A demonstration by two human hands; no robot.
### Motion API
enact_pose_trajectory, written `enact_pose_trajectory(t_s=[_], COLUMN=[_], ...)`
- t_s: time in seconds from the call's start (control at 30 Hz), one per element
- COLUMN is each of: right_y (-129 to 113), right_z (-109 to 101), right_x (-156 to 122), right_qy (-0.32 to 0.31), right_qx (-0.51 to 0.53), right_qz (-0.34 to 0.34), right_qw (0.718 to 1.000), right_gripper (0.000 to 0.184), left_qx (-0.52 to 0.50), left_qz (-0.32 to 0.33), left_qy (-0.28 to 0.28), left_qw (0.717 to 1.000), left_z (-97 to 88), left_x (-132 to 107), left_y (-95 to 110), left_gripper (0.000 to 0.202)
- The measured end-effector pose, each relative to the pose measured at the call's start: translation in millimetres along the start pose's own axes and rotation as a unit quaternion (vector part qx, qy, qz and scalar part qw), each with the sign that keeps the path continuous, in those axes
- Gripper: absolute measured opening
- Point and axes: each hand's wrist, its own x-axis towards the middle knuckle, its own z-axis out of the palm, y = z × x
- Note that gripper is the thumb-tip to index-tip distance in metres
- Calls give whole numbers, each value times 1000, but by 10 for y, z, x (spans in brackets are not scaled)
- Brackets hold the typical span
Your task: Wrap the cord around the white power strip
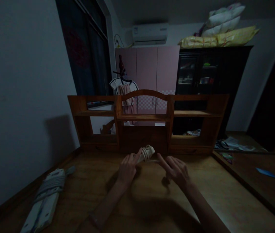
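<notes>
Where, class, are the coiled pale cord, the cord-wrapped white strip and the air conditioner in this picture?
Coiled pale cord (148,153): head view, on its wound loops.
Cord-wrapped white strip (50,205): head view, on its bare body below the wraps.
Air conditioner (150,33): head view, on the middle of its front.

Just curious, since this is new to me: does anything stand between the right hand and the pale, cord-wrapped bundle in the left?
Nothing visible blocks the way: between the right hand and the pale, cord-wrapped bundle, only a thin, pale strand of cord shows.

Wall AC (150,34), pink wardrobe (146,68) below – blk cabinet (234,72) adj.
</notes>
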Motion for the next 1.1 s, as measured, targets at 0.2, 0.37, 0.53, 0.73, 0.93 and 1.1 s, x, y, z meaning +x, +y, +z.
enact_pose_trajectory(t_s=[0.2, 0.37, 0.53, 0.73, 0.93, 1.1], right_y=[117, 185, 380, 409, 277, 133], right_z=[-33, 22, 69, 88, 124, 127], right_x=[-3, 54, 16, -3, 114, 162], right_qy=[29, 24, -8, -46, -71, -86], right_qx=[-5, 7, 41, 89, 130, 145], right_qz=[-20, 17, 95, 93, 90, 136], right_qw=[999, 1000, 995, 991, 985, 976], right_gripper=[41, 31, 30, 26, 21, 12], left_qx=[-26, -21, -46, -104, -129, -243], left_qz=[111, 204, 306, 347, 406, 318], left_qy=[-47, -58, 27, 107, 170, 170], left_qw=[992, 977, 950, 926, 889, 901], left_z=[7, 68, 56, -71, -59, 64], left_x=[-50, -62, -77, -159, -239, -277], left_y=[175, 117, 156, 348, 299, 200], left_gripper=[97, 76, 54, 44, 42, 58])
